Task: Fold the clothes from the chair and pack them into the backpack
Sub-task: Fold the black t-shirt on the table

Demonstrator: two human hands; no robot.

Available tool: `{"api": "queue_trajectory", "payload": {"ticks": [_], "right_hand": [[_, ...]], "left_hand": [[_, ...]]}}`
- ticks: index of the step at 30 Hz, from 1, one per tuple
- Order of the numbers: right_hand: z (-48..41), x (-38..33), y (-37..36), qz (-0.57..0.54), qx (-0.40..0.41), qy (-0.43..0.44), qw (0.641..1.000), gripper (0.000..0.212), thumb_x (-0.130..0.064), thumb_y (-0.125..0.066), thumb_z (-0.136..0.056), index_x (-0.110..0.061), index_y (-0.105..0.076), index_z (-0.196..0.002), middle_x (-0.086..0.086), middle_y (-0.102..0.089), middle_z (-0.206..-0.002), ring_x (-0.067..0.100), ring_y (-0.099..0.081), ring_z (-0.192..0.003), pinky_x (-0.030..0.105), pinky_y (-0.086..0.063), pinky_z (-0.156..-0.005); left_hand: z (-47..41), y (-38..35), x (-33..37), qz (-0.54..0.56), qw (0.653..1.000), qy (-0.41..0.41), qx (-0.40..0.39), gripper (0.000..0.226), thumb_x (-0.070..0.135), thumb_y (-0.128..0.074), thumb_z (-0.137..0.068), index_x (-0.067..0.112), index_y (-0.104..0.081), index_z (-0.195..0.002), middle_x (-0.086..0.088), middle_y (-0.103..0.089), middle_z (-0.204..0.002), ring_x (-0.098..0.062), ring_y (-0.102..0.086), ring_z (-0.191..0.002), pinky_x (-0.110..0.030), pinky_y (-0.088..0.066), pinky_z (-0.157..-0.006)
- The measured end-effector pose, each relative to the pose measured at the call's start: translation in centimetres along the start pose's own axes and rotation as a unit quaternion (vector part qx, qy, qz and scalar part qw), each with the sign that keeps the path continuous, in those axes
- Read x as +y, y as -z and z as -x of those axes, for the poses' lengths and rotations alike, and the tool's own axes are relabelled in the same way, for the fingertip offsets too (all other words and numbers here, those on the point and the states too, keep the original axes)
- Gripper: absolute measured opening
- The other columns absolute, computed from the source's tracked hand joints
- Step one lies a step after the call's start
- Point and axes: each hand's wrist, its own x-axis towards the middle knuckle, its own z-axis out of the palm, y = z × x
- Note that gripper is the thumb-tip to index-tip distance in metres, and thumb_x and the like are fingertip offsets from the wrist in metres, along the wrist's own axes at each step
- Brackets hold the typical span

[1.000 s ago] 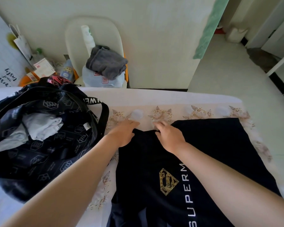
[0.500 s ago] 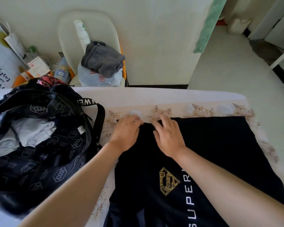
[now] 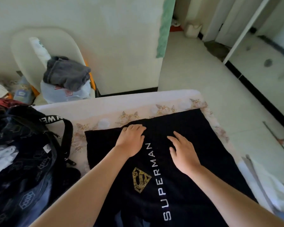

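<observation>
Black shirt (image 3: 203,138) lies beneath the left hand (image 3: 131,141), fingers bent pressing, and right hand (image 3: 183,154), fingers spread.

Daylight fell on a pale wall (image 3: 105,38), a light tiled floor (image 3: 195,71) with black skirting (image 3: 261,99), and a floral-edged cover (image 3: 138,102).

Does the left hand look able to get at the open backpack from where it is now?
Probably yes. The left hand rests on the black shirt, and the backpack lies close on its left, mouth open, with nothing between them.
</observation>
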Motion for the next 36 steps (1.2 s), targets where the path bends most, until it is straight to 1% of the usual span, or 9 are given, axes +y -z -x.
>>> {"api": "queue_trajectory", "payload": {"ticks": [5, 10, 15, 18, 21, 25, 30, 34, 36], "right_hand": [[7.4, 8.4, 2.9, 0.046, 0.072, -0.138, 0.987, 0.043, -0.018, -0.061, -0.092, -0.017, -0.056, -0.134, 0.004, -0.055, -0.132, 0.027, -0.057, -0.119, 0.041, -0.049, -0.096], [13.5, 14.5, 3.7, 0.072, 0.034, -0.274, 0.958, 0.061, -0.037, -0.062, -0.093, -0.011, -0.045, -0.145, 0.007, -0.055, -0.133, 0.03, -0.055, -0.116, 0.041, -0.048, -0.093], [16.0, 16.8, 3.2, 0.053, 0.021, -0.315, 0.947, 0.061, -0.051, -0.056, -0.095, -0.014, -0.045, -0.141, 0.006, -0.051, -0.128, 0.026, -0.05, -0.116, 0.035, -0.048, -0.087], [16.1, 17.1, 3.4, -0.004, 0.043, -0.337, 0.94, 0.046, -0.047, -0.063, -0.093, -0.019, -0.055, -0.128, 0.001, -0.06, -0.117, 0.024, -0.056, -0.11, 0.035, -0.047, -0.085], [16.4, 16.5, 3.5, -0.01, 0.05, -0.331, 0.942, 0.024, -0.042, -0.063, -0.093, -0.022, -0.064, -0.107, -0.005, -0.066, -0.104, 0.021, -0.059, -0.104, 0.035, -0.045, -0.088], [16.4, 14.3, 4.7, -0.072, 0.044, -0.306, 0.948, 0.016, -0.038, -0.055, -0.094, -0.023, -0.055, -0.091, -0.009, -0.058, -0.088, 0.016, -0.057, -0.084, 0.028, -0.044, -0.066], [14.8, 9.3, 8.2, -0.209, -0.058, -0.26, 0.941, 0.038, -0.034, -0.057, -0.091, -0.028, -0.043, -0.126, -0.009, -0.062, -0.102, 0.013, -0.061, -0.086, 0.029, -0.047, -0.069], [13.2, 3.4, 11.0, -0.305, -0.116, -0.222, 0.919, 0.021, -0.027, -0.063, -0.081, -0.013, -0.051, -0.088, -0.003, -0.053, -0.071, 0.016, -0.051, -0.061, 0.029, -0.04, -0.056], [12.7, -0.3, 11.8, -0.328, -0.152, -0.177, 0.915, 0.019, -0.024, -0.066, -0.078, -0.011, -0.056, -0.087, -0.002, -0.054, -0.067, 0.016, -0.051, -0.058, 0.029, -0.04, -0.057]], "left_hand": [[-3.8, -1.5, 11.3, 0.045, 0.989, -0.14, -0.028, 0.045, 0.024, -0.039, -0.103, 0.025, -0.038, -0.148, 0.005, -0.04, -0.151, -0.017, -0.035, -0.139, -0.038, -0.032, -0.112], [-6.3, -5.4, 22.5, -0.049, 0.957, -0.265, -0.107, 0.066, 0.001, -0.044, -0.097, 0.022, -0.024, -0.155, 0.001, -0.028, -0.159, -0.021, -0.029, -0.143, -0.039, -0.035, -0.112], [-7.3, -9.5, 27.9, -0.215, 0.896, -0.352, -0.162, 0.092, -0.008, -0.053, -0.086, 0.021, -0.003, -0.158, -0.001, 0.002, -0.165, -0.022, -0.002, -0.152, -0.042, -0.034, -0.111], [-7.3, -10.9, 28.4, -0.23, 0.894, -0.361, -0.129, 0.089, 0.0, -0.057, -0.086, 0.019, -0.007, -0.157, -0.003, -0.019, -0.161, -0.025, -0.02, -0.146, -0.041, -0.039, -0.107], [-7.2, -11.0, 28.1, -0.223, 0.891, -0.386, -0.087, 0.072, 0.004, -0.06, -0.087, 0.018, -0.028, -0.15, -0.003, -0.048, -0.136, -0.023, -0.045, -0.125, -0.035, -0.045, -0.095], [-6.4, -9.1, 25.9, -0.204, 0.896, -0.387, -0.075, 0.045, 0.006, -0.051, -0.092, 0.022, -0.053, -0.134, 0.0, -0.053, -0.124, -0.02, -0.048, -0.114, -0.029, -0.039, -0.088], [-3.7, -3.3, 21.4, -0.207, 0.912, -0.355, -0.014, 0.026, 0.02, -0.049, -0.097, 0.02, -0.06, -0.12, 0.002, -0.058, -0.114, -0.019, -0.048, -0.104, -0.03, -0.038, -0.079], [0.1, 2.1, 16.0, -0.222, 0.93, -0.29, 0.046, 0.027, 0.026, -0.052, -0.094, 0.027, -0.063, -0.119, 0.007, -0.064, -0.106, -0.02, -0.05, -0.104, -0.031, -0.038, -0.083], [2.8, 4.2, 12.7, -0.194, 0.95, -0.24, 0.055, 0.033, 0.02, -0.056, -0.092, 0.027, -0.064, -0.123, 0.006, -0.064, -0.111, -0.021, -0.05, -0.11, -0.033, -0.04, -0.093]]}}
